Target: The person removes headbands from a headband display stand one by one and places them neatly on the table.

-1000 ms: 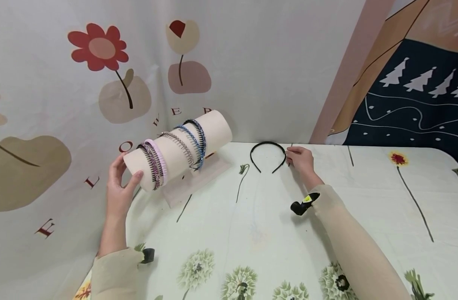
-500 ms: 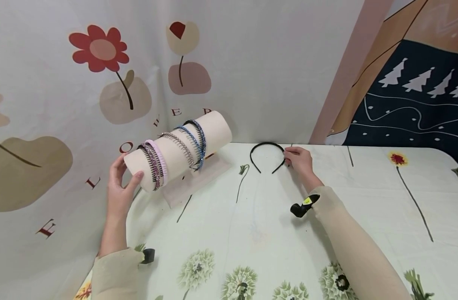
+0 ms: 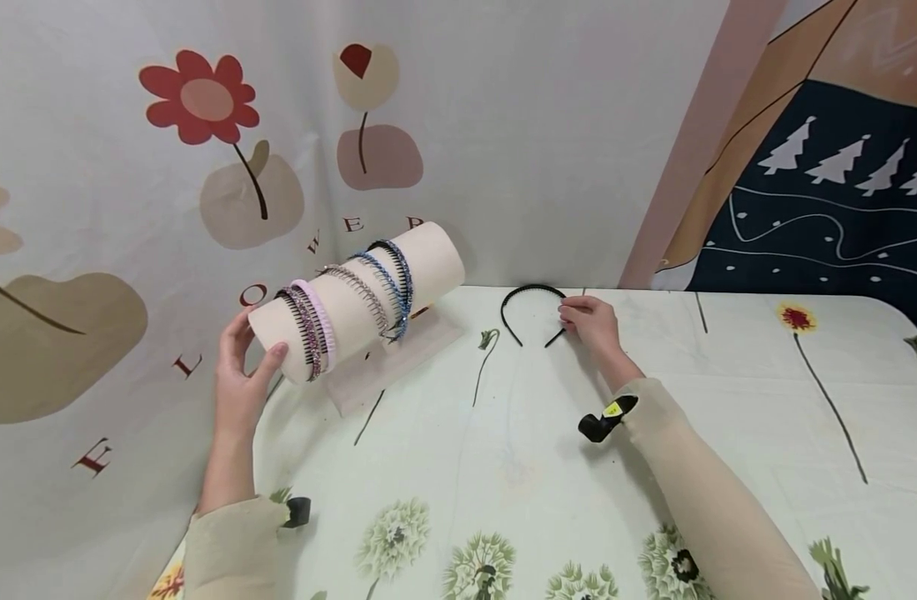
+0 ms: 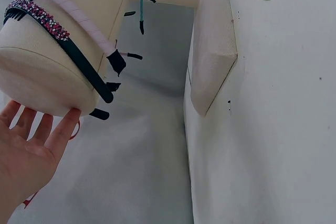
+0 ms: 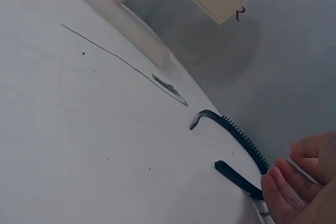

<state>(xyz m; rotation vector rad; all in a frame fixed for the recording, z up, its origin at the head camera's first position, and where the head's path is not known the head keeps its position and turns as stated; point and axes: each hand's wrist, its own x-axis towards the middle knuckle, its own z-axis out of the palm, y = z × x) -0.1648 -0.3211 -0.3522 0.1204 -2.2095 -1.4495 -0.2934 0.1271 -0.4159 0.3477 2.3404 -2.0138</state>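
A cream roll-shaped headband stand [image 3: 349, 304] stands at the left on a flat base [image 3: 394, 358], bearing several headbands, among them a lilac one [image 3: 318, 312] and a blue beaded one [image 3: 403, 275]. My left hand [image 3: 244, 375] holds the roll's near end, thumb at the front rim and fingers at the back; in the left wrist view the fingertips meet its edge. A thin black toothed headband [image 3: 532, 287] lies on the table to the right. My right hand [image 3: 589, 321] pinches its right side, covering part of it; in the right wrist view both headband ends [image 5: 231, 174] show.
A pale floral cloth [image 3: 503, 450] covers the table. Behind it hangs a white printed curtain [image 3: 518, 150], close to the stand and the black headband. A dark panel with white trees [image 3: 841, 192] is at the right.
My right hand has moved slightly left, from beside the black headband onto its right side. The headband, the stand and my left hand have stayed in place.
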